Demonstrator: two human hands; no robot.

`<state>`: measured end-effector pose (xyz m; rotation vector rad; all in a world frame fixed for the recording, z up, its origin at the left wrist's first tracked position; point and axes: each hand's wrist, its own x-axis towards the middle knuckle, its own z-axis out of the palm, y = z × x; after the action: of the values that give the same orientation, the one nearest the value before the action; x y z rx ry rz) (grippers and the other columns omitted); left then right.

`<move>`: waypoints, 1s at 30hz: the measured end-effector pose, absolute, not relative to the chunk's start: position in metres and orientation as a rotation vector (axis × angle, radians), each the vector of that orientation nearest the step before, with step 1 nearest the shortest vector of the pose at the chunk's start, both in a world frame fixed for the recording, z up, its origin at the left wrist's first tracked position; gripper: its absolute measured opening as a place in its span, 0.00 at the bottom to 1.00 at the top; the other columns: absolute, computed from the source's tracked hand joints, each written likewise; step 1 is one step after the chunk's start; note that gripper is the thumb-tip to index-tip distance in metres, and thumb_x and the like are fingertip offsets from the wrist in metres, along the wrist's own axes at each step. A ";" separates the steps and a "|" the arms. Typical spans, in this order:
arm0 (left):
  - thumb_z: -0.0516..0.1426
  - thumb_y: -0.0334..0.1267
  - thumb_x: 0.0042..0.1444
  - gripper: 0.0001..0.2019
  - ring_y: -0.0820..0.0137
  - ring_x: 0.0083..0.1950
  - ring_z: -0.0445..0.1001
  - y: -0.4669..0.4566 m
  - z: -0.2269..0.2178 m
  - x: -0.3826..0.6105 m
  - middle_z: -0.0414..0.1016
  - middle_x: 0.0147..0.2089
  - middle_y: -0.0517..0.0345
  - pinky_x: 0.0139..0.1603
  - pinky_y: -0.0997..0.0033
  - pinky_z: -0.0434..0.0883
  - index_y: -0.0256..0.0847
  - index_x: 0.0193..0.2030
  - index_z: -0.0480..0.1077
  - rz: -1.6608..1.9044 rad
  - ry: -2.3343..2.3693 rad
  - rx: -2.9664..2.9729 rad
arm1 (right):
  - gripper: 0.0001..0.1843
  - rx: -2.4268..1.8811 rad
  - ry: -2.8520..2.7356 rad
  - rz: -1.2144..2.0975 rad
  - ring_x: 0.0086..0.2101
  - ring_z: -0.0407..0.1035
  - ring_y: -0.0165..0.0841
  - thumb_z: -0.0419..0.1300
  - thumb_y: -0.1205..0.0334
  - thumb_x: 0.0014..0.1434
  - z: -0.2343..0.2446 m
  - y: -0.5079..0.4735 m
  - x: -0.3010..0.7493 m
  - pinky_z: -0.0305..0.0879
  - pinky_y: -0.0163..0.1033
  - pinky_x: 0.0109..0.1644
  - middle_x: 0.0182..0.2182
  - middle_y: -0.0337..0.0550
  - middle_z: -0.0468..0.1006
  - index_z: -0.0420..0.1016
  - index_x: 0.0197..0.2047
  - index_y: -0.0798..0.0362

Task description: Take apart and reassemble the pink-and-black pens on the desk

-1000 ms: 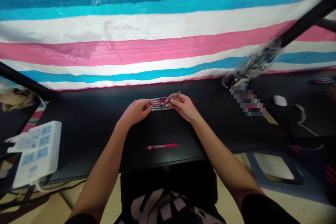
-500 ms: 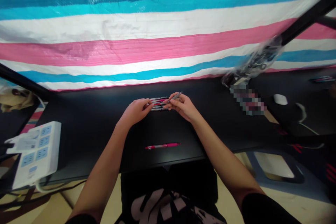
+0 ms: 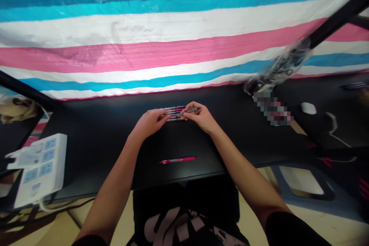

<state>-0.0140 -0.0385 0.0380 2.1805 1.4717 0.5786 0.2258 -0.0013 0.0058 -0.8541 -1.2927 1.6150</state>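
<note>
Several pens (image 3: 174, 110), some black and some red or pink, lie side by side in a row on the black desk (image 3: 109, 153). My left hand (image 3: 152, 122) rests at the row's left ends, thumb and fingers closed on the pens there; the far fingertips are hidden. Pinched in my right hand (image 3: 201, 119) is a grey pen (image 3: 193, 110), held just over the row's right ends and lying almost level. Nearer the desk's front edge lies a separate red pen (image 3: 179, 160), touched by neither hand.
On the left stands a white power strip (image 3: 59, 169) with a plug in it. A plastic-wrapped item (image 3: 284, 69) hangs at the right post, above a blurred-out object (image 3: 272, 109). Farther right sits a white mouse (image 3: 308, 108). A striped sheet (image 3: 173, 55) closes off the back.
The grey pen in my right hand has tipped from slanting to nearly level and shifted slightly right and down. My left hand stays at the pens' left ends.
</note>
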 end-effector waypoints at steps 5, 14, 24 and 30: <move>0.55 0.42 0.68 0.12 0.70 0.32 0.68 -0.039 0.037 -0.014 0.75 0.33 0.57 0.35 0.70 0.61 0.41 0.38 0.75 0.586 1.464 2.174 | 0.20 -0.876 -1.310 1.587 0.29 0.80 0.33 0.77 0.54 0.49 0.005 -0.001 0.226 0.73 0.36 0.33 0.32 0.41 0.84 0.72 0.35 0.52; 0.56 0.41 0.67 0.10 0.70 0.31 0.68 -0.038 0.038 -0.015 0.75 0.33 0.57 0.35 0.70 0.61 0.41 0.37 0.75 0.555 1.505 2.163 | 0.20 -0.903 -1.363 1.448 0.27 0.77 0.31 0.75 0.51 0.51 0.001 0.002 0.229 0.74 0.39 0.35 0.30 0.38 0.81 0.71 0.36 0.50; 0.56 0.41 0.67 0.10 0.70 0.31 0.68 -0.038 0.037 -0.016 0.75 0.32 0.57 0.34 0.70 0.61 0.41 0.36 0.75 0.562 1.511 2.170 | 0.20 -0.907 -1.382 1.426 0.26 0.76 0.31 0.74 0.50 0.52 0.002 0.001 0.230 0.74 0.39 0.36 0.30 0.38 0.80 0.70 0.36 0.50; 0.56 0.41 0.67 0.10 0.70 0.32 0.69 -0.038 0.037 -0.016 0.75 0.33 0.57 0.34 0.70 0.61 0.41 0.38 0.75 0.578 1.493 2.171 | 0.19 -0.901 -1.386 1.434 0.26 0.76 0.31 0.74 0.50 0.53 0.002 0.002 0.230 0.74 0.39 0.36 0.30 0.38 0.80 0.70 0.37 0.50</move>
<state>-0.0158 -0.0382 0.0368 2.1712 1.4935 0.5784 0.2299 0.0020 0.0022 -0.9014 -1.3861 1.4339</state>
